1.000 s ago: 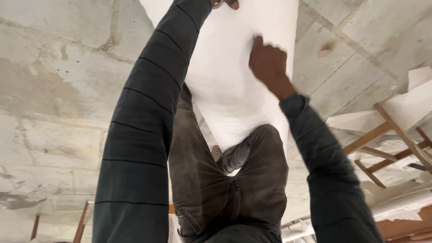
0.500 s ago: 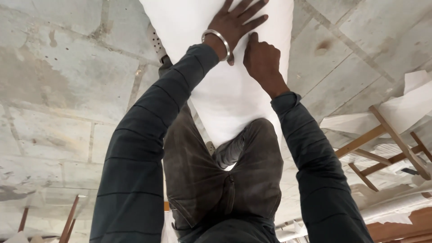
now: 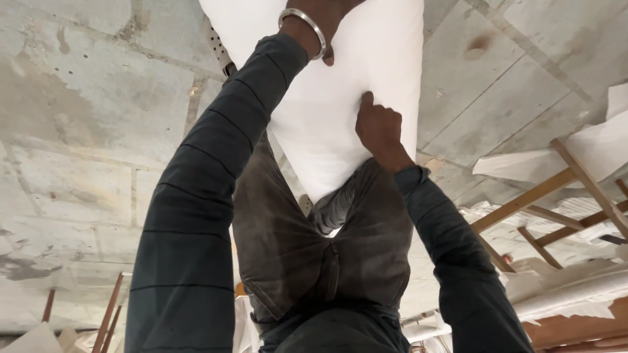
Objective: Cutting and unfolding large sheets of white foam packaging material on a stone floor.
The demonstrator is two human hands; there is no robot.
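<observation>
A white stuffed pillow (image 3: pixel 327 111) hangs in front of me, its lower end wedged between my legs in dark grey trousers (image 3: pixel 314 248). My left hand (image 3: pixel 317 23), with a metal bangle on the wrist, lies on the pillow's upper part; its fingers are cut off by the top edge of the frame. My right hand (image 3: pixel 379 131) is curled, with its fingertips dug into the pillow's cover near the right edge, just above the trousers. Both sleeves are dark with thin stripes.
Below lies a grey concrete slab floor (image 3: pixel 85 131). Wooden frames (image 3: pixel 556 189) and white sheets of fabric (image 3: pixel 589 144) lie at the right, with a white roll (image 3: pixel 575 294) under them. Thin wooden legs (image 3: pixel 108 314) show at the bottom left.
My right hand has slid down the pillow toward my legs. My left hand came into view on the pillow, then shifted up so its fingers leave the frame.
</observation>
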